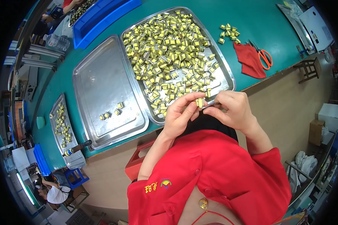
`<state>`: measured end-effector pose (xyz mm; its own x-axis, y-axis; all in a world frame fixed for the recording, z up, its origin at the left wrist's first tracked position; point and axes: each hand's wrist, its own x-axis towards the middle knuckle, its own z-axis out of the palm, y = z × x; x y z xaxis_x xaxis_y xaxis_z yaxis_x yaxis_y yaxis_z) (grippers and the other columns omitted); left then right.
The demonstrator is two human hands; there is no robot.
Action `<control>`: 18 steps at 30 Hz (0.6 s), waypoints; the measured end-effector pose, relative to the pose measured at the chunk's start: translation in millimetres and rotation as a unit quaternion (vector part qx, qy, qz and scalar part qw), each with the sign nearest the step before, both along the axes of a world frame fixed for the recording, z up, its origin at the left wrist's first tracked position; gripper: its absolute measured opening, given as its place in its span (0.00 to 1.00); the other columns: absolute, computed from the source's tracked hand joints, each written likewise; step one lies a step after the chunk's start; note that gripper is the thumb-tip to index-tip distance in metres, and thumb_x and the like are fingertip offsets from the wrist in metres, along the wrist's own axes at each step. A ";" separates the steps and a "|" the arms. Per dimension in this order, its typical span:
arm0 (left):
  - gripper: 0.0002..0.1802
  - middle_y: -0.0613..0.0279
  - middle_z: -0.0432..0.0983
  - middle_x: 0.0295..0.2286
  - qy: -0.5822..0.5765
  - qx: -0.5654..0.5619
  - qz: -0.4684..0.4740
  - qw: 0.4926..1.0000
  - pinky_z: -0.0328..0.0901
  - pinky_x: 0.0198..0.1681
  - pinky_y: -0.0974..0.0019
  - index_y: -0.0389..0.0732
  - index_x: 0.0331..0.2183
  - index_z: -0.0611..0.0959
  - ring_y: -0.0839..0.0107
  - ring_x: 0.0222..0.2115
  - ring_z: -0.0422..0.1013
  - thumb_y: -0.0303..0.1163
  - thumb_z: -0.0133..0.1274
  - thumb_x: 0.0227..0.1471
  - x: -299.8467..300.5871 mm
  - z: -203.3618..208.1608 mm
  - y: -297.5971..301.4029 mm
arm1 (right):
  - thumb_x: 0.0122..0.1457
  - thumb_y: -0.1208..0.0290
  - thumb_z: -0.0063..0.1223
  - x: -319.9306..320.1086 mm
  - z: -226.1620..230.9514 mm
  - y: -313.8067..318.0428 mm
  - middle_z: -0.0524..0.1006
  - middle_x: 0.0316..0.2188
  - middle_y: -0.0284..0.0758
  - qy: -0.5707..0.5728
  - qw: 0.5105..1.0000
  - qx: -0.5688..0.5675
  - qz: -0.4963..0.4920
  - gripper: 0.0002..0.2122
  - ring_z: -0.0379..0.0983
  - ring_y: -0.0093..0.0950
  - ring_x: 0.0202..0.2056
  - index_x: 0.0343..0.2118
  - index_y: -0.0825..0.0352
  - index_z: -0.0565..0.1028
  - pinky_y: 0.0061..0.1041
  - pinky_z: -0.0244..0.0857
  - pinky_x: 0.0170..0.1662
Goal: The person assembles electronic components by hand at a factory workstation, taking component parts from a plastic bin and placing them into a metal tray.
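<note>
A rimmed tray point(101, 80) is lying mostly bare; the left hand point(179, 115) is pinching a component point(200, 102); the right hand point(236, 111) is curling, grip unclear.

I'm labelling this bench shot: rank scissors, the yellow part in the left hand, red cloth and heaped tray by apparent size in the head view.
Largest to smallest:
1. Heaped tray, by far
2. Red cloth
3. Scissors
4. Yellow part in the left hand

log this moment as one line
left hand: holds small yellow part | right hand: beside it, grip unclear | fuller tray: heaped parts | middle tray: few scattered parts
</note>
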<state>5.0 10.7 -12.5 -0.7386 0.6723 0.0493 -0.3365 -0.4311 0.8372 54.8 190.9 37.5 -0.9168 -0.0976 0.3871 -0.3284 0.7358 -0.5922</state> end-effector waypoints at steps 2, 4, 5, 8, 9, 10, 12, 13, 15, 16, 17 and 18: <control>0.16 0.61 0.74 0.34 -0.010 0.022 -0.009 1.000 0.55 0.24 0.80 0.33 0.48 0.71 0.84 0.21 0.58 0.27 0.40 0.60 -0.7 -1.2 -0.1 | 0.46 0.64 0.65 2.4 -3.3 2.1 0.63 0.11 0.31 -0.041 0.997 -0.070 -0.015 0.16 0.58 0.23 0.12 0.17 0.67 0.69 0.22 0.52 0.17; 0.16 0.61 0.74 0.34 -0.010 0.024 -0.010 1.000 0.55 0.24 0.80 0.33 0.48 0.71 0.84 0.21 0.59 0.27 0.40 0.60 -1.3 -1.2 -0.2 | 0.47 0.65 0.64 4.2 0.5 4.1 0.61 0.11 0.30 -0.076 0.992 -0.103 -0.017 0.14 0.55 0.21 0.13 0.20 0.68 0.70 0.21 0.51 0.18; 0.16 0.61 0.74 0.34 -0.010 0.027 -0.011 1.000 0.56 0.24 0.80 0.33 0.48 0.71 0.83 0.21 0.59 0.27 0.40 0.60 -1.4 -1.1 -0.3 | 0.48 0.66 0.63 5.1 2.5 5.0 0.60 0.11 0.30 -0.112 0.984 -0.135 -0.019 0.13 0.53 0.19 0.14 0.24 0.69 0.71 0.20 0.50 0.18; 0.16 0.60 0.74 0.35 -0.007 0.027 -0.008 1.000 0.56 0.24 0.80 0.33 0.49 0.70 0.83 0.21 0.59 0.27 0.40 0.60 -1.3 -1.1 0.4 | 0.50 0.67 0.61 7.4 5.5 7.7 0.59 0.13 0.29 -0.195 0.962 -0.189 -0.026 0.12 0.52 0.17 0.15 0.29 0.70 0.71 0.19 0.49 0.19; 0.16 0.60 0.74 0.35 -0.006 0.027 -0.008 1.000 0.56 0.24 0.80 0.33 0.49 0.70 0.83 0.21 0.59 0.27 0.40 0.60 -1.3 -1.4 0.9 | 0.50 0.67 0.61 8.2 5.7 7.5 0.59 0.13 0.29 -0.195 0.962 -0.189 -0.027 0.12 0.52 0.17 0.15 0.29 0.70 0.71 0.19 0.49 0.19; 0.16 0.60 0.74 0.35 -0.011 0.026 -0.006 1.000 0.56 0.24 0.80 0.33 0.48 0.71 0.83 0.21 0.58 0.26 0.41 0.59 -1.2 -1.6 1.3 | 0.51 0.67 0.59 9.2 6.0 6.7 0.60 0.14 0.30 -0.172 0.972 -0.158 -0.034 0.12 0.53 0.18 0.16 0.31 0.70 0.71 0.19 0.50 0.19; 0.15 0.59 0.74 0.36 -0.016 0.024 -0.004 1.000 0.55 0.23 0.80 0.33 0.47 0.71 0.84 0.21 0.58 0.26 0.42 0.59 -0.7 -0.9 2.0 | 0.52 0.67 0.58 9.2 5.3 4.4 0.62 0.15 0.30 -0.149 0.980 -0.127 -0.042 0.12 0.54 0.19 0.16 0.33 0.70 0.70 0.19 0.51 0.20; 0.13 0.58 0.74 0.37 -0.027 0.022 0.004 0.999 0.56 0.24 0.80 0.33 0.46 0.72 0.84 0.22 0.60 0.25 0.44 0.58 -0.4 0.1 2.5 | 0.53 0.66 0.57 8.6 4.3 2.5 0.63 0.17 0.32 -0.096 0.989 -0.108 -0.042 0.12 0.57 0.21 0.16 0.33 0.70 0.70 0.21 0.53 0.20; 0.12 0.57 0.74 0.38 -0.038 0.019 0.011 0.999 0.56 0.24 0.81 0.34 0.44 0.73 0.84 0.23 0.61 0.24 0.46 0.57 -0.1 1.9 3.3 | 0.54 0.65 0.56 8.4 4.9 -1.4 0.65 0.18 0.33 -0.043 0.994 -0.089 -0.044 0.12 0.60 0.23 0.16 0.32 0.70 0.71 0.22 0.54 0.20; 0.11 0.56 0.74 0.39 -0.029 0.006 0.027 0.999 0.59 0.27 0.80 0.34 0.42 0.73 0.82 0.27 0.65 0.23 0.47 0.55 -0.2 2.7 3.7 | 0.54 0.64 0.56 9.6 6.8 -3.6 0.66 0.19 0.34 -0.024 0.997 -0.051 -0.054 0.12 0.63 0.26 0.17 0.31 0.69 0.71 0.23 0.56 0.21; 0.10 0.54 0.74 0.40 -0.019 -0.007 0.043 0.999 0.62 0.29 0.79 0.34 0.40 0.73 0.80 0.31 0.69 0.21 0.49 0.53 -0.1 3.2 4.2 | 0.53 0.62 0.56 10.7 8.2 -5.6 0.68 0.20 0.35 -0.004 0.998 -0.013 -0.064 0.13 0.65 0.29 0.18 0.30 0.68 0.71 0.25 0.58 0.21; 0.10 0.54 0.74 0.40 -0.019 -0.009 0.043 0.999 0.62 0.29 0.79 0.34 0.40 0.73 0.80 0.31 0.69 0.21 0.49 0.53 0.8 2.8 5.2 | 0.53 0.62 0.56 11.2 8.2 -7.8 0.68 0.20 0.35 -0.004 0.998 -0.015 -0.064 0.13 0.65 0.29 0.18 0.30 0.68 0.71 0.25 0.58 0.21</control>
<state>5.8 15.9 -9.7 -0.7948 0.6068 0.0085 -0.3308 -0.4449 0.8322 66.0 183.1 45.7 -0.9241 0.0315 0.3808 -0.2284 0.7536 -0.6164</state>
